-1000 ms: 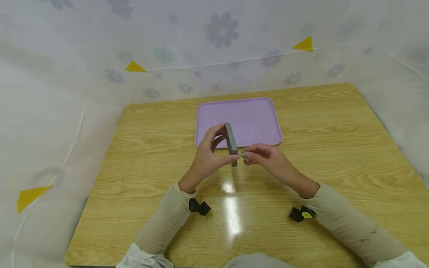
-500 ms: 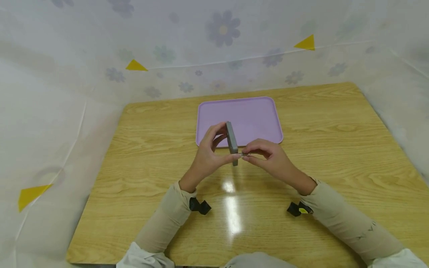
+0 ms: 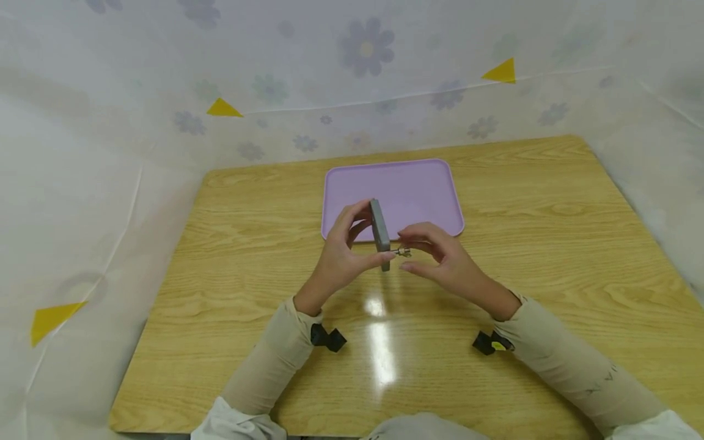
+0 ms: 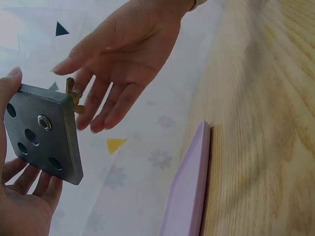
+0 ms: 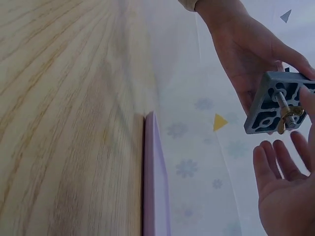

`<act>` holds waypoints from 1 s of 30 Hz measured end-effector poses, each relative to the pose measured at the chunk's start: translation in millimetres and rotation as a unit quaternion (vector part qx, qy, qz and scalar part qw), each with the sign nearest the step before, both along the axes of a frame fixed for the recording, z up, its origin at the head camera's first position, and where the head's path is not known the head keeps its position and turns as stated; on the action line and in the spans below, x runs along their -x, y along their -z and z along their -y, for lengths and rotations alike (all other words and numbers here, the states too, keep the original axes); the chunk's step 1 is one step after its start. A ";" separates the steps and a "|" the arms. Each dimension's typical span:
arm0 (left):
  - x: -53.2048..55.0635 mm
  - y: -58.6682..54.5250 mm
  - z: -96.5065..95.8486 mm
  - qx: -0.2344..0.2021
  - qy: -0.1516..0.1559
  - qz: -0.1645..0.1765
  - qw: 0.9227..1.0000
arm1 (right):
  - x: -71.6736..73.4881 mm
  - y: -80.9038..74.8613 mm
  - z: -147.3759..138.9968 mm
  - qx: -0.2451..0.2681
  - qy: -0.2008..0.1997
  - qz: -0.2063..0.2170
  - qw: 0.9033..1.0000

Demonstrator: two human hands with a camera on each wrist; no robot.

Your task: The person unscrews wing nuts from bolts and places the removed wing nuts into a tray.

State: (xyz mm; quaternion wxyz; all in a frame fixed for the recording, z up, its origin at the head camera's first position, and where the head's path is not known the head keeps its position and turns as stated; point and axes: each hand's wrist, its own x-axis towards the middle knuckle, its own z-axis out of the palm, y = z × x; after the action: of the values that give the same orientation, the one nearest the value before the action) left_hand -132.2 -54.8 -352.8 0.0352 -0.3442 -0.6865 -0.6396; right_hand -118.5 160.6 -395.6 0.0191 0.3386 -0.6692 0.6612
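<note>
The left hand (image 3: pixel 343 252) grips the grey plate (image 3: pixel 379 227) above the bench (image 3: pixel 247 275), the bolt (image 5: pixel 282 101) through it; the wing nut (image 5: pixel 287 115) sits apart from the plate — neither tightened down nor removed, I judge. In the head view the right hand (image 3: pixel 440 256), digits apart, is at the nut's 3 o'clock. Only the left wrist view shows the bolt head (image 4: pixel 45 122) — only the right, the plate's ribbed back.

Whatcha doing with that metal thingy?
A person is holding a grey plate up over the wooden table in their left hand. A bolt goes through it, with a brass-coloured wing nut on it, apart from the plate. The right hand is beside the nut, fingers spread, not pinching it. A purple tray lies farther back.
</note>
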 end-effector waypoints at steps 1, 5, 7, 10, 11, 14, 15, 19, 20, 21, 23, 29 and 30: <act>0.1 0.0 0.0 -0.001 -0.001 0.000 1.000 | 0.2 1.9 -1.8 -0.003 0.008 0.024 1.000; 0.1 -0.3 -0.3 -0.002 -0.007 0.002 1.000 | 1.5 4.8 -8.8 -0.011 0.043 0.127 0.991; 0.0 -0.7 -0.5 -0.001 -0.009 0.003 1.000 | 1.9 3.4 -10.8 -0.005 0.048 0.183 0.982; -0.3 -1.1 -0.7 -0.001 -0.011 0.003 1.000 | 1.6 0.4 -11.9 0.010 0.036 0.268 0.963; -0.3 -1.1 -0.7 0.000 -0.010 0.002 1.000 | 1.2 -0.7 -12.0 0.016 0.031 0.292 0.956; -0.1 -0.8 -0.7 0.000 -0.009 -0.001 1.000 | 0.4 -2.8 -11.6 0.032 0.014 0.339 0.940; -0.2 -0.8 -0.6 -0.001 -0.008 -0.001 1.000 | 0.4 -3.1 -11.2 0.034 0.012 0.348 0.937; -0.6 -0.4 0.1 0.001 -0.004 0.003 1.000 | 1.0 -3.2 -7.4 0.036 0.013 0.363 0.931; -0.6 -0.3 0.3 0.002 -0.003 0.003 1.000 | 1.0 -3.0 -6.3 0.033 0.015 0.364 0.931; -0.9 -0.5 0.4 0.004 -0.003 0.004 1.000 | 0.9 -3.1 -5.1 0.031 0.017 0.364 0.931; -1.0 -0.6 0.5 0.006 -0.002 0.004 1.000 | 0.6 -3.1 -3.0 0.030 0.021 0.361 0.932; -1.0 -1.3 0.3 0.005 0.000 0.000 1.000 | -0.9 -4.7 0.4 0.042 0.018 0.340 0.939; -0.9 -1.3 0.2 0.004 0.000 0.000 1.000 | -1.2 -5.0 0.5 0.042 0.016 0.336 0.941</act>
State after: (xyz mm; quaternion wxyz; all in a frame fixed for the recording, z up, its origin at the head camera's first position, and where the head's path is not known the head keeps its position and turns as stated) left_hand -131.3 -55.0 -351.5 0.0333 -0.3444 -0.6888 -0.6371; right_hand -117.3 160.0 -390.6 -0.1816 0.0848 -0.6136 0.7637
